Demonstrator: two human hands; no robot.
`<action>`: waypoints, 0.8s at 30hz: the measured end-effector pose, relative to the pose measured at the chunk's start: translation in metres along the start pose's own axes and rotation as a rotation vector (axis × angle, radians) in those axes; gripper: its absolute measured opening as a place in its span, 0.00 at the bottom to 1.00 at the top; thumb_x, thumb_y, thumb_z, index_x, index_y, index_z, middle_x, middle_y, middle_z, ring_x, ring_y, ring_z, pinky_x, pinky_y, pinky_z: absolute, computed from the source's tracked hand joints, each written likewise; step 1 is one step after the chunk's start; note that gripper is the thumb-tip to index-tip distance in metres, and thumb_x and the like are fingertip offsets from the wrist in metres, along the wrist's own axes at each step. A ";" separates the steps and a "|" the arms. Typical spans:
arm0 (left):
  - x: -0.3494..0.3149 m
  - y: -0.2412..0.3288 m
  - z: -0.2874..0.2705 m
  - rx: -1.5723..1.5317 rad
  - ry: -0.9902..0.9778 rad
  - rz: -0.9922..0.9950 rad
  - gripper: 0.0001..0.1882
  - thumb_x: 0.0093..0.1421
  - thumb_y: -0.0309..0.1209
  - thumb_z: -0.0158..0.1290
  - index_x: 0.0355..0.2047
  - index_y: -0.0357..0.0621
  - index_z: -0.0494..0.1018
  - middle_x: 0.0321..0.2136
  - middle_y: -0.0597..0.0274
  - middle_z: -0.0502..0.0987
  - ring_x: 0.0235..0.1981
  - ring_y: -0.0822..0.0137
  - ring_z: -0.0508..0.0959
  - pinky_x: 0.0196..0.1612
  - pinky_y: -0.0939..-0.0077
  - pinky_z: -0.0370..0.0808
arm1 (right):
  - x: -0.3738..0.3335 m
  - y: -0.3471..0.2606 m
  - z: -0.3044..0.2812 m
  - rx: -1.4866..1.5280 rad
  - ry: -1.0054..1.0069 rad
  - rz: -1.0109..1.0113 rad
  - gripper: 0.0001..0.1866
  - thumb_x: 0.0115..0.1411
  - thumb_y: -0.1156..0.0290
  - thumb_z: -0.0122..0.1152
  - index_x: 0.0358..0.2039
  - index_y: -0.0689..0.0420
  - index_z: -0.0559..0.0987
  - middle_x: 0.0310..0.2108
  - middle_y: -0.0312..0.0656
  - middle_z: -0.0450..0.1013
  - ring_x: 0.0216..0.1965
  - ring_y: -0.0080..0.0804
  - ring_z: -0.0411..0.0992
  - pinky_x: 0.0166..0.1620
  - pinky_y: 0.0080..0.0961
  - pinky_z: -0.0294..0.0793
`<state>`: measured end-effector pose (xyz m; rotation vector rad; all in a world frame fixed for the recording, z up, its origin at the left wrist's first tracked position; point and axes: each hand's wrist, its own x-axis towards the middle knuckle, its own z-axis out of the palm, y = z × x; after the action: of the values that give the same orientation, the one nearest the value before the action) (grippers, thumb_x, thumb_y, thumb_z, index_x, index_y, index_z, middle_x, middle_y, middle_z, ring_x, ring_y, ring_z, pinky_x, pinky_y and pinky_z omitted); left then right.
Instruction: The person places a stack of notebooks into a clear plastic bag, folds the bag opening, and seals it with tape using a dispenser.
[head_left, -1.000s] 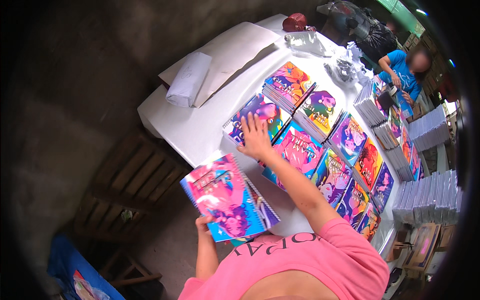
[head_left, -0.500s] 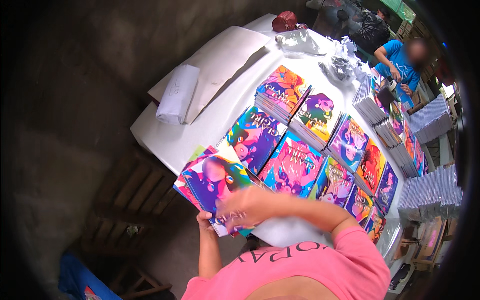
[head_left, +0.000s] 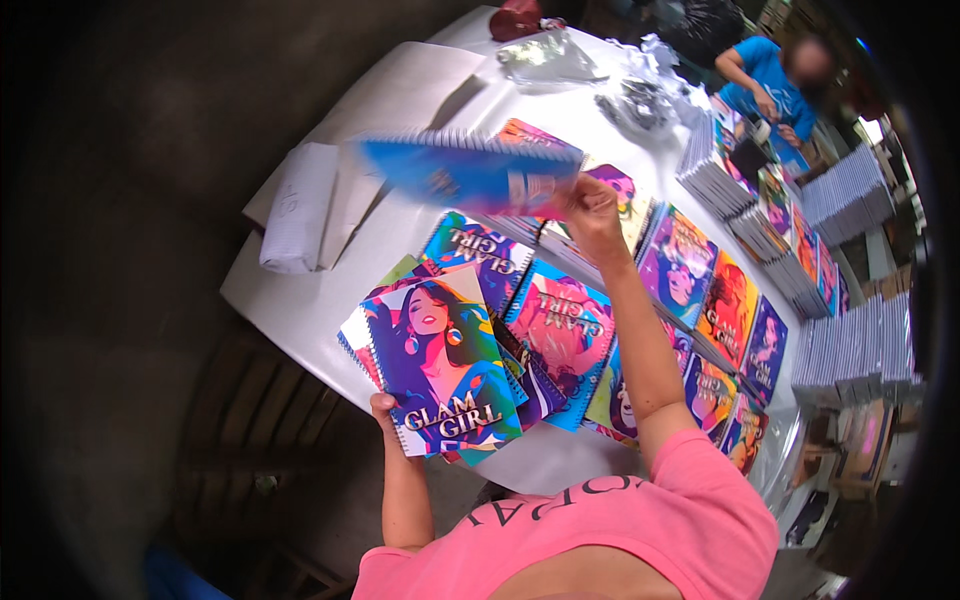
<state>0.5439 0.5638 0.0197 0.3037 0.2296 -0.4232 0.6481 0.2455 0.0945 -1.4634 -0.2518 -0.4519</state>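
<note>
My left hand (head_left: 383,408) grips the lower left edge of several fanned spiral notebooks. The top notebook (head_left: 435,365) has a purple and teal cover with a drawn person in round earrings; the others stick out beneath it. Farther out, my right hand (head_left: 592,215) pinches one end of another spiral notebook (head_left: 465,178), tilted in the air and blurred, its blue side showing. Below it stand piles of notebooks, one with a purple and blue cover (head_left: 478,255) and one with a pink cover (head_left: 560,325). A yellow-covered pile (head_left: 615,190) is partly hidden behind my right hand.
The white table (head_left: 300,345) holds a wrapped white packet (head_left: 300,205), a large sheet of cardboard (head_left: 400,95) and crumpled clear plastic (head_left: 550,58). More notebook piles (head_left: 720,170) line the right side. Across the table a person in a blue shirt (head_left: 765,75) works with both hands.
My right hand has moved from the notebooks at my left hand out over the table, now carrying a notebook. My left hand still holds its fanned notebooks. The view has shifted slightly.
</note>
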 end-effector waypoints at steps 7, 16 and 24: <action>0.013 -0.041 -0.035 -0.070 -0.098 -0.233 0.39 0.38 0.31 0.50 0.56 0.34 0.60 0.48 0.47 0.72 0.45 0.49 0.75 0.50 0.54 0.73 | -0.020 -0.033 0.016 -0.498 -0.872 -0.207 0.12 0.55 0.66 0.59 0.40 0.50 0.82 0.48 0.38 0.75 0.58 0.42 0.65 0.65 0.43 0.51; 0.003 -0.070 -0.039 -0.149 -0.218 -0.408 0.37 0.40 0.29 0.49 0.56 0.33 0.60 0.47 0.45 0.72 0.44 0.48 0.76 0.50 0.52 0.73 | -0.093 0.023 -0.076 -1.130 0.066 0.003 0.16 0.53 0.75 0.57 0.44 0.59 0.77 0.44 0.49 0.74 0.48 0.43 0.73 0.50 0.35 0.72; 0.028 -0.065 -0.031 0.097 -0.112 -0.418 0.33 0.51 0.45 0.55 0.53 0.37 0.65 0.43 0.50 0.76 0.41 0.57 0.78 0.39 0.62 0.79 | -0.158 -0.108 0.055 -1.055 -0.406 -0.348 0.14 0.52 0.70 0.57 0.39 0.58 0.78 0.41 0.44 0.76 0.41 0.37 0.76 0.44 0.29 0.77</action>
<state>0.5355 0.5073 -0.0330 0.3259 0.1621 -0.8641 0.4656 0.3174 0.1282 -2.5691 -0.6611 -0.6020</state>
